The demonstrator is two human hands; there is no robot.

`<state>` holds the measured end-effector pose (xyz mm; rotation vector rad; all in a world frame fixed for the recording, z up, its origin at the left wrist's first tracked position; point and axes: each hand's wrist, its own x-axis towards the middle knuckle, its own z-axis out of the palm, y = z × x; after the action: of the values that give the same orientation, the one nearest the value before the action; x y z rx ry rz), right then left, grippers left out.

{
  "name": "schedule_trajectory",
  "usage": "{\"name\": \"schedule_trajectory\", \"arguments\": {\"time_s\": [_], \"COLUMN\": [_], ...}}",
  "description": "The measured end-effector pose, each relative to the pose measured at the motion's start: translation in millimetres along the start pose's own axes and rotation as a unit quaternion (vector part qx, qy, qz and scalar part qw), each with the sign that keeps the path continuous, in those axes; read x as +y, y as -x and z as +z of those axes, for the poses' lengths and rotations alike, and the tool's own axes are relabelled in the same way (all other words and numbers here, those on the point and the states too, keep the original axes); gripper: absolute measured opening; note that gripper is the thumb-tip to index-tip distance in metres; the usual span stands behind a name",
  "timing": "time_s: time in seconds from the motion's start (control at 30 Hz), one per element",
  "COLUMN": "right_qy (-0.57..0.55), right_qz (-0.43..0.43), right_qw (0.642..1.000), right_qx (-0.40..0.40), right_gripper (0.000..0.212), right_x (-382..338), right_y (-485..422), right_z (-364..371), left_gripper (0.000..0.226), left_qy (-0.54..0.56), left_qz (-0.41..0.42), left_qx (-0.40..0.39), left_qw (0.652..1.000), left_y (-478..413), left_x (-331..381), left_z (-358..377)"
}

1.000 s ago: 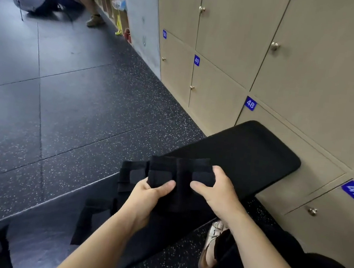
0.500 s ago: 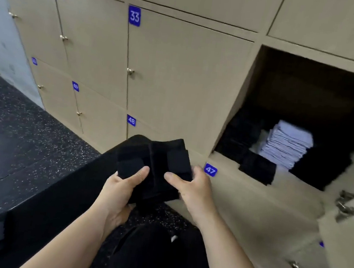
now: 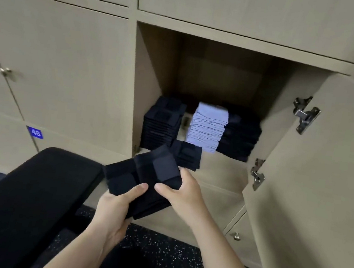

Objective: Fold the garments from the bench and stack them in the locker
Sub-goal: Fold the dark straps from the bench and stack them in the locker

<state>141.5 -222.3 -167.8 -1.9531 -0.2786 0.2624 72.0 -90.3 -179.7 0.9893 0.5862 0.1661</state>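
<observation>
both hands (image 3: 141, 198) grip a soft, seemingly velcro-patched black folded garment (image 3: 144, 174).

Both hands (image 3: 118, 204) gripping folded black garment (image 3: 143, 181), perhaps shorts, before open locker (image 3: 155, 64)

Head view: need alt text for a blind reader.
A person holds a folded black garment in a left grip and a right grip before an open locker. Inside stand a left black stack, a pale stack and a right black stack, with a short black pile in front. A black bench lies at lower left.
</observation>
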Motion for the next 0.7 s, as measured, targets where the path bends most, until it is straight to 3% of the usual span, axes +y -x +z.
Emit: {"name": "schedule_trajectory", "arguments": {"time_s": [0.2, 0.37, 0.53, 0.7], "right_qy": [-0.155, -0.186, -0.220, -0.284], "right_qz": [0.058, 0.024, 0.003, 0.003], "right_qw": [0.984, 0.969, 0.957, 0.932], "right_qx": [0.071, 0.162, 0.191, 0.226], "right_gripper": [0.019, 0.026, 0.034, 0.009], "right_x": [46, 72, 79, 80], "right_y": [-14, -30, -59, -105], "right_z": [-4, 6, 3, -25], "left_gripper": [0.030, 0.028, 0.027, 0.035], "left_qy": [0.021, 0.020, 0.028, 0.030], "left_qz": [-0.003, -0.011, -0.012, -0.007], "left_qx": [0.031, 0.033, 0.025, 0.051], "left_qw": [0.999, 0.999, 0.999, 0.998], "left_y": [-22, -41, -66, -88], "left_x": [-25, -37, -36, -32], "left_z": [19, 28, 32, 27]}}
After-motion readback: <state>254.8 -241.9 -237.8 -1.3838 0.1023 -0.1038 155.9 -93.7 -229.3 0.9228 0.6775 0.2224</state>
